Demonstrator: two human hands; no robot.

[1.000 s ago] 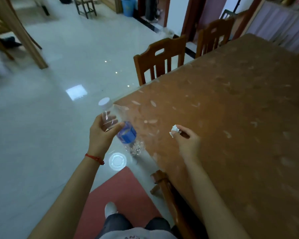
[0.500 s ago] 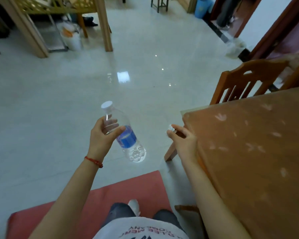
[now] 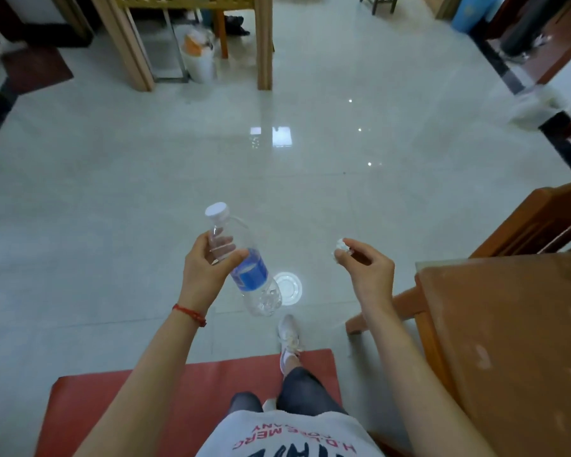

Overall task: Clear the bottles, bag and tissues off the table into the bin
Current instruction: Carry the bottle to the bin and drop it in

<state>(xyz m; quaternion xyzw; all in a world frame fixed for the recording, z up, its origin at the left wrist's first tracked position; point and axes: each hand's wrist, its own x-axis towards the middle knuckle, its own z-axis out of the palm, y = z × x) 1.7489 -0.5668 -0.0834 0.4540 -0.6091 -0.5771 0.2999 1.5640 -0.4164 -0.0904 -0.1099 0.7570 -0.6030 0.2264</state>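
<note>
My left hand [image 3: 208, 268] grips a clear plastic bottle [image 3: 244, 268] with a white cap and a blue label, held tilted over the tiled floor. My right hand [image 3: 366, 268] pinches a small crumpled white tissue [image 3: 341, 246] between thumb and fingers. Both hands are out over the floor, left of the brown table [image 3: 508, 341], whose corner shows at the lower right. A white bin [image 3: 200, 56] with orange and white rubbish in it stands far ahead, between the legs of a light wooden piece of furniture.
A wooden chair [image 3: 538, 222] stands at the table's far corner on the right. A red mat [image 3: 165, 400] lies under my feet. A blue bin [image 3: 468, 11] stands at the top right by a doorway. Light wooden furniture legs [image 3: 264, 44] flank the white bin.
The view has swung left, away from the table and toward the open floor. Both hands have left the table edge, still holding the bottle and the tissue. One foot has stepped forward.
</note>
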